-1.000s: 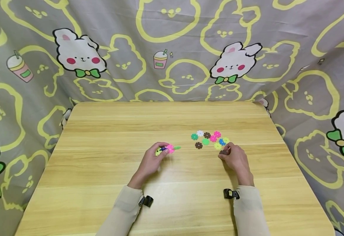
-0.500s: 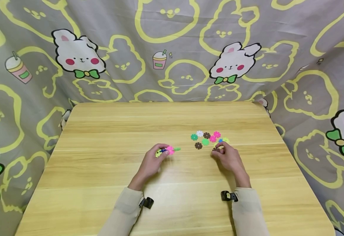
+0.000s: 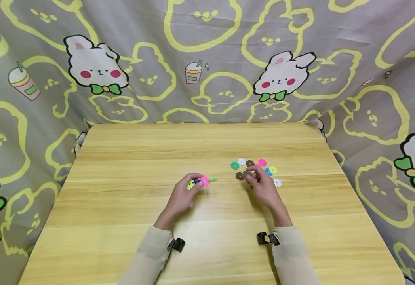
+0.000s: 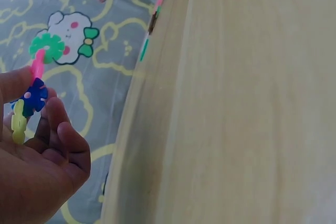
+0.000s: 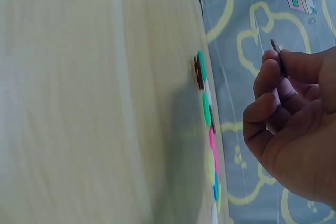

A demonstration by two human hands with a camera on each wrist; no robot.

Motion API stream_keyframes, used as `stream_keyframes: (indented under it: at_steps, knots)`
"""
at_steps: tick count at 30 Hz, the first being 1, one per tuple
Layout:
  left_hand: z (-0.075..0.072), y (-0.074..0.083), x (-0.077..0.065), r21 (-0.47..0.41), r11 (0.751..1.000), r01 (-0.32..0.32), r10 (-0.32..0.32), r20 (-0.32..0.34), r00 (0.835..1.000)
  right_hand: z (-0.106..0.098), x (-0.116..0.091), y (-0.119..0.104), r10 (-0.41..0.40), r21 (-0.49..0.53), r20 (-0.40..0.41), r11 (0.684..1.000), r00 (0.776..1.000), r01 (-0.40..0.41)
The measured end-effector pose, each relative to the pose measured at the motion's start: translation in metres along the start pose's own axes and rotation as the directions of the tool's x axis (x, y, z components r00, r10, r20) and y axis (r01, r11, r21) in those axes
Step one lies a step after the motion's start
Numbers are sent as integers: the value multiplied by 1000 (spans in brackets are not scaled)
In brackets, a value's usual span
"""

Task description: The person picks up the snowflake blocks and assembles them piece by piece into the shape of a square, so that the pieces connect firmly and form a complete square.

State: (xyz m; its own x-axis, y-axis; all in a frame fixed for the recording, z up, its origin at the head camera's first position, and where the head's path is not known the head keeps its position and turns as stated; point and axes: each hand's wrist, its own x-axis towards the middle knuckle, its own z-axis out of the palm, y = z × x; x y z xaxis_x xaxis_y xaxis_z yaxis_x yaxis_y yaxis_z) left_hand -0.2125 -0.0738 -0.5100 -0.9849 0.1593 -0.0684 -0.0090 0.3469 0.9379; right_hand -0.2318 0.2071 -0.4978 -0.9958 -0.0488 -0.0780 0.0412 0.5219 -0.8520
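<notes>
My left hand (image 3: 184, 196) pinches a short chain of interlocking snowflake discs. In the left wrist view the chain runs from a yellow disc (image 4: 19, 123) through a blue disc (image 4: 34, 96) and a pink disc (image 4: 38, 65) to a green disc (image 4: 50, 47). Between the thumb and forefinger of my right hand (image 3: 267, 192) is a brown snowflake disc (image 5: 274, 45), seen edge-on in the right wrist view. That hand is over the near side of the loose discs, hiding some of them. Another brown disc (image 3: 240, 176) lies on the table just left of its fingertips.
Loose discs lie flat on the wooden table (image 3: 122, 198): a teal one (image 3: 235, 166), a white one (image 3: 241, 161), a pink one (image 3: 262, 162) and several more. Another white disc (image 3: 277, 182) is right of my right hand. A patterned curtain (image 3: 150, 59) surrounds the table.
My right hand has moved left with the brown disc, from the right end of the loose discs, uncovering a white disc. My left hand has stayed nearly still with the chain.
</notes>
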Motion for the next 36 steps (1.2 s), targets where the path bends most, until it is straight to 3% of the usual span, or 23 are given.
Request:
stream_keyframes:
  at_steps: [11,19,23,26,30,36]
  knots:
    - [1,0,1,15,999,-29,29,-9,1000,18,-3,-18,-26,153,67,988,997,15]
    - [2,1,1,30,999,-39,40,-15,999,28,-1,-27,-54,170,141,985,988,29]
    - [3,2,2,26,999,-33,33,-14,999,27,-9,-47,-65,176,172,984,983,34]
    - [3,2,1,19,999,-31,31,-12,999,30,-9,-49,-69,188,177,982,982,35]
    - [3,2,1,7,999,-35,35,-5,999,37,-3,-34,-73,201,176,979,982,36]
    - [3,1,1,-7,999,-45,45,0,999,41,-3,-36,-72,211,178,977,981,33]
